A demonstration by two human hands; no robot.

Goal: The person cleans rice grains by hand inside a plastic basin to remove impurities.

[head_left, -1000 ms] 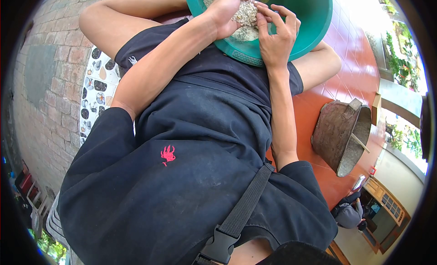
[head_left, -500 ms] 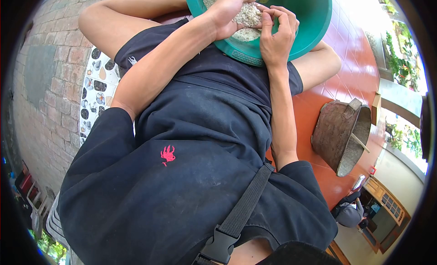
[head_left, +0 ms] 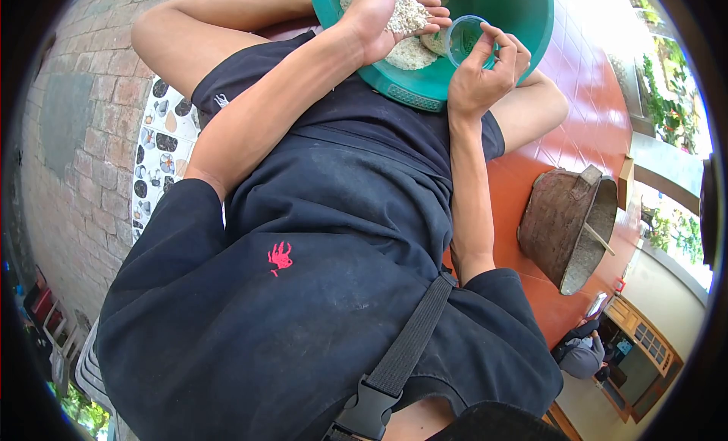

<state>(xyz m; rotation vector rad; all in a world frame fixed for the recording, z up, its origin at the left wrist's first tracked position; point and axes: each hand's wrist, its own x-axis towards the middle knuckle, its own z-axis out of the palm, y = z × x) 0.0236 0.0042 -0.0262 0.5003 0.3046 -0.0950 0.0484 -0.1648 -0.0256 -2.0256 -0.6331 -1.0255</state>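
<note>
My left hand (head_left: 371,24) is palm up and cupped around a heap of pale, rice-like grains (head_left: 408,15), its fingers stretched toward the right. My right hand (head_left: 489,73) pinches the rim of a small round clear plastic cup (head_left: 462,43) between thumb and fingers. Only green shows through the cup, and I cannot make out anything in it. Both hands are over a green plastic basin (head_left: 523,20) resting at my lap. More grains (head_left: 411,56) lie in piles inside the basin, partly hidden by my left hand.
A brown tub-like container (head_left: 557,217) with a stick (head_left: 599,238) in it leans on the red tiled floor (head_left: 516,191) to the right. Brick paving (head_left: 83,138) lies at the left, beside a pebble-patterned strip (head_left: 163,141). Another person (head_left: 582,356) is far off at lower right.
My right hand has drawn away rightward from my left palm, and the clear cup now shows in its fingers. My left hand has shifted slightly left, still holding grains.
</note>
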